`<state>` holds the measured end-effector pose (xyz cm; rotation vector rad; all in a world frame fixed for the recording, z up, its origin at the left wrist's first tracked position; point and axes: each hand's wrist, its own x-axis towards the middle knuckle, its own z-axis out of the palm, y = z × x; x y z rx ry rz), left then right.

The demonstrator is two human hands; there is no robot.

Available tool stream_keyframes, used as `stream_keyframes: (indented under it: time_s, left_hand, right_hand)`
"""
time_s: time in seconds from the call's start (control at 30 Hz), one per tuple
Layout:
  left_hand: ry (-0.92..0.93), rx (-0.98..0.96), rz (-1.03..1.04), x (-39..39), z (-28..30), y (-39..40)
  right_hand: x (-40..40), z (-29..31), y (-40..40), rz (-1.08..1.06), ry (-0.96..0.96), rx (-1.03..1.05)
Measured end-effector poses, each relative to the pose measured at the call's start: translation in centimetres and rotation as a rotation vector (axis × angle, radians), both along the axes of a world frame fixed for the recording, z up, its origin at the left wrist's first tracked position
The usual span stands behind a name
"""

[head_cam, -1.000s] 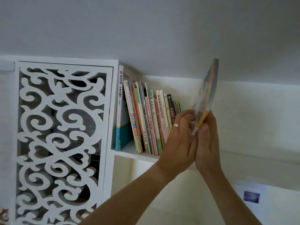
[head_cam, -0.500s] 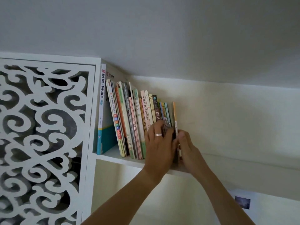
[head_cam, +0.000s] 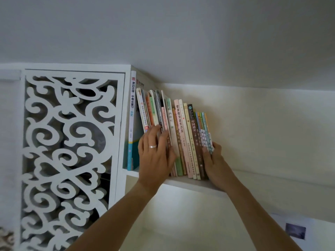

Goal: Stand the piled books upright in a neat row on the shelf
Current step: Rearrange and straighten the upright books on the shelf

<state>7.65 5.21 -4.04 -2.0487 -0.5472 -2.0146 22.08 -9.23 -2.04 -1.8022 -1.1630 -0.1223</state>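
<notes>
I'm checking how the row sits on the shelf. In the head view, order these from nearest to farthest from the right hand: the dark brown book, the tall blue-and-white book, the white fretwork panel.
From the right hand:
1. Dark brown book, just left of it, against the thumb.
2. Tall blue-and-white book, at the row's far left end.
3. White fretwork panel, left of the shelf.

Looks like a home, probably a study or bedroom corner. White wall shelf [head_cam: 190, 183] up near the ceiling [head_cam: 181, 33] holds a row of mixed books [head_cam: 174, 134]: study guides, a novel, a recipe title. Decorative white scrollwork panel [head_cam: 68, 151] beside it, plain pale walls.
</notes>
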Motion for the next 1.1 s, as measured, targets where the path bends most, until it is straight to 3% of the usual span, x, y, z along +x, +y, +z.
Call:
stream_keyframes:
  time_s: [0.2,0.33,0.53,0.67,0.77,0.9,1.0,1.1]
  left_hand:
    - [0.035,0.062,-0.055,0.1,-1.1,1.0]
    - [0.044,0.057,-0.068,0.2,-1.3,1.2]
    - [-0.057,0.071,-0.038,-0.3,1.5,-0.5]
    - [0.166,0.190,0.047,0.0,6.5,-1.5]
    - [0.328,0.148,0.268,0.8,8.7,-1.4]
    - [0.381,0.131,0.440,1.8,9.1,-2.1]
    - [0.328,0.127,0.400,1.9,9.5,-2.6]
    - [0.178,0.097,0.232,1.7,8.9,-2.4]
  right_hand:
    - [-3.1,0.5,0.4,-0.165,-0.110,0.236]
    - [-3.8,0.1,1.4,-0.283,-0.248,0.217]
    - [-4.1,0.2,2.1,-0.397,-0.238,0.176]
    - [-4.0,0.0,2.4,-0.449,-0.243,0.211]
    - [-3.7,-0.2,2.6,-0.457,-0.238,0.254]
    - [-3.5,-0.4,2.7,-0.454,-0.253,0.281]
    - [-3.3,-0.5,2.7,-0.450,-0.251,0.287]
    - [-3.1,-0.6,2.8,-0.424,-0.256,0.305]
